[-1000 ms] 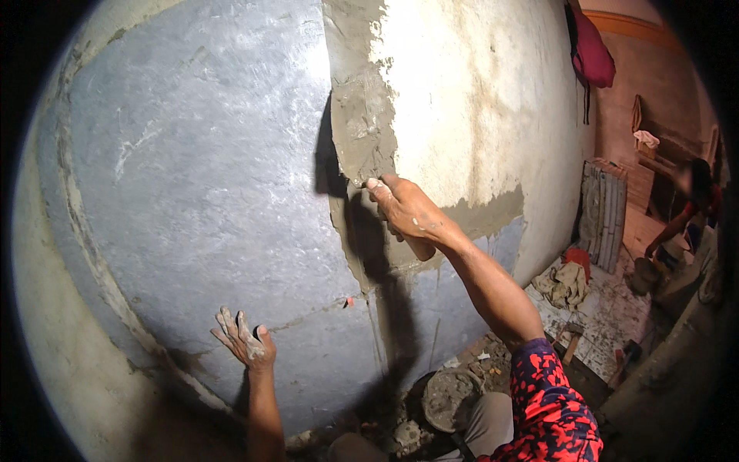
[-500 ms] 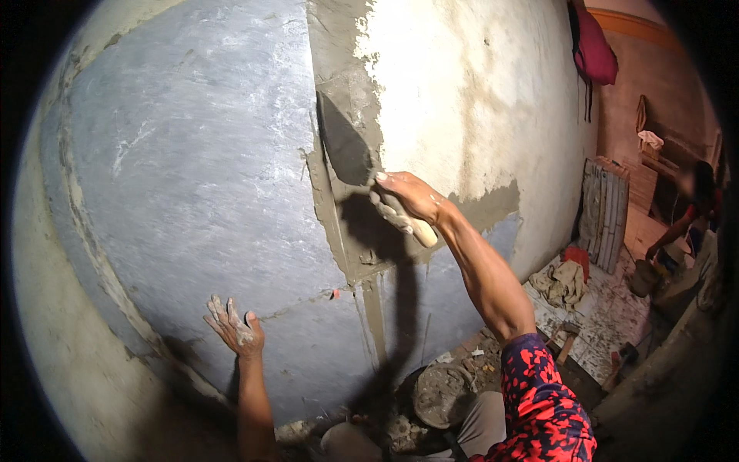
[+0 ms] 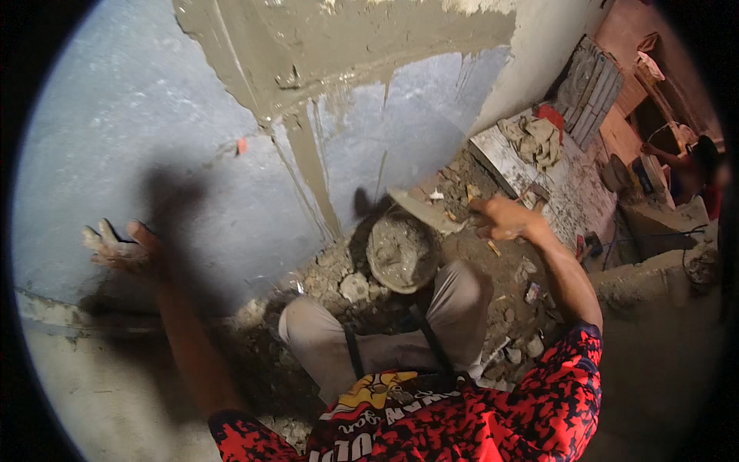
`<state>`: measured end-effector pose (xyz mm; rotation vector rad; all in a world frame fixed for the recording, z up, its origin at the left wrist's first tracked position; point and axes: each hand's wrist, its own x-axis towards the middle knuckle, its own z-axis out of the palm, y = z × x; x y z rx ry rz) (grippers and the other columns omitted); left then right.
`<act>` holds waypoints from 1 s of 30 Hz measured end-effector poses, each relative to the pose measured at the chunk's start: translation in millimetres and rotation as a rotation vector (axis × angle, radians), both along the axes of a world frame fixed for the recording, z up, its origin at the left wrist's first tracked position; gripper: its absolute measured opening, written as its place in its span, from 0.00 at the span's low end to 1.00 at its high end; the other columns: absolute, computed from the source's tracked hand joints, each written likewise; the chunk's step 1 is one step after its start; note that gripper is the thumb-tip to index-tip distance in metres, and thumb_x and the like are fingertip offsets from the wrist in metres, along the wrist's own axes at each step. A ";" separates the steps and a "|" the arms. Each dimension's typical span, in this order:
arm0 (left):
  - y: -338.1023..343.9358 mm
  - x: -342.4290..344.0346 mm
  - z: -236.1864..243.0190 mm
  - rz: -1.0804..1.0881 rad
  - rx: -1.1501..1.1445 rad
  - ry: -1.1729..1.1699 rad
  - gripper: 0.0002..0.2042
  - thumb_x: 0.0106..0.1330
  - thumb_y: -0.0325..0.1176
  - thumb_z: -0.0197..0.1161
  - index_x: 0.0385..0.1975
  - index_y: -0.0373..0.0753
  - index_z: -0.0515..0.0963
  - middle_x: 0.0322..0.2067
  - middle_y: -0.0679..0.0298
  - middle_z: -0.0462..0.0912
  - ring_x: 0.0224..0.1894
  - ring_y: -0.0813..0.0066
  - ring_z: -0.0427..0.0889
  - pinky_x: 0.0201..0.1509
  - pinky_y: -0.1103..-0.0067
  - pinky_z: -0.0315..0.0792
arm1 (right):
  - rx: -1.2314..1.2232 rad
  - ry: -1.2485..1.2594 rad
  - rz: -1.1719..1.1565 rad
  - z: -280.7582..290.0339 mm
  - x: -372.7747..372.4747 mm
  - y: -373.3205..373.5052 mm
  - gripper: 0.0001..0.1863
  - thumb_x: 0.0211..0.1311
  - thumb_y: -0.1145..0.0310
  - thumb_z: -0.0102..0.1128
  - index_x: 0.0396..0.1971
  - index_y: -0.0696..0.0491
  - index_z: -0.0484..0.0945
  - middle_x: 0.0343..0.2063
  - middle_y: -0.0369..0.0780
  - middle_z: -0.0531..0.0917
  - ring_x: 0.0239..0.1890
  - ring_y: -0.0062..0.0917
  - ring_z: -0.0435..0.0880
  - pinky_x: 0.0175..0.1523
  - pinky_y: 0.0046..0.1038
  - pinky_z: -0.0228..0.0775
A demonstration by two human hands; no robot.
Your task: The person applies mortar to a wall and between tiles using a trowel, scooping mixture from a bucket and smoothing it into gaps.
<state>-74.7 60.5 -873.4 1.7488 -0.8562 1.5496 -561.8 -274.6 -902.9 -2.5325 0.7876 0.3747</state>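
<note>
My right hand (image 3: 504, 219) is closed around the handle of a trowel (image 3: 425, 211), mostly hidden by the fingers. The trowel's blade reaches left over the upper rim of a round pan (image 3: 408, 290) between my knees. Wet grey mortar (image 3: 402, 250) lies in that pan. My left hand (image 3: 123, 250), smeared with mortar, has its fingers spread in front of the grey wall (image 3: 192, 92); whether it touches the wall I cannot tell. Above, a band of fresh mortar (image 3: 346, 38) covers part of the wall, with drips (image 3: 308, 162) running down.
Rubble (image 3: 354, 287) lies along the wall's foot and around the pan. To the right, a crumpled cloth (image 3: 535, 140) rests on a pale slab (image 3: 573, 189), with stacked panels (image 3: 591, 88) behind. Another person (image 3: 689, 173) is at the far right beside a low broken wall (image 3: 654, 273).
My view has tipped down. My right hand has brought the trowel down from the mortar band on the wall to the pan. The left hand stays spread near the wall.
</note>
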 end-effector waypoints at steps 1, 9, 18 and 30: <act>-6.5 -6.8 4.1 -0.029 -0.032 0.010 0.31 0.70 0.52 0.44 0.61 0.31 0.60 0.64 0.40 0.56 0.66 0.42 0.58 0.69 0.48 0.42 | -0.120 0.091 0.145 -42.2 -9.5 -10.5 0.22 0.46 0.71 0.62 0.46 0.57 0.72 0.26 0.47 0.82 0.29 0.39 0.82 0.33 0.35 0.73; 16.4 9.5 11.9 0.071 0.055 -0.162 0.31 0.69 0.52 0.45 0.60 0.32 0.59 0.62 0.39 0.58 0.66 0.42 0.55 0.68 0.44 0.36 | -0.318 0.561 0.415 -152.2 42.4 -7.8 0.16 0.60 0.64 0.49 0.44 0.52 0.79 0.35 0.44 0.85 0.37 0.36 0.86 0.39 0.39 0.76; 16.6 8.4 19.4 0.117 -0.001 -0.160 0.33 0.67 0.58 0.47 0.53 0.28 0.68 0.60 0.36 0.61 0.63 0.39 0.61 0.66 0.50 0.52 | -0.305 0.505 0.325 -179.3 76.8 -22.0 0.15 0.51 0.62 0.57 0.38 0.52 0.82 0.36 0.44 0.85 0.41 0.38 0.85 0.41 0.37 0.78; 10.0 15.6 10.2 0.038 -0.020 -0.100 0.31 0.66 0.52 0.48 0.55 0.26 0.69 0.62 0.37 0.60 0.67 0.42 0.56 0.69 0.48 0.39 | 0.092 0.533 -0.035 -270.1 45.3 -6.8 0.25 0.58 0.60 0.48 0.52 0.59 0.74 0.49 0.52 0.78 0.52 0.44 0.77 0.55 0.42 0.69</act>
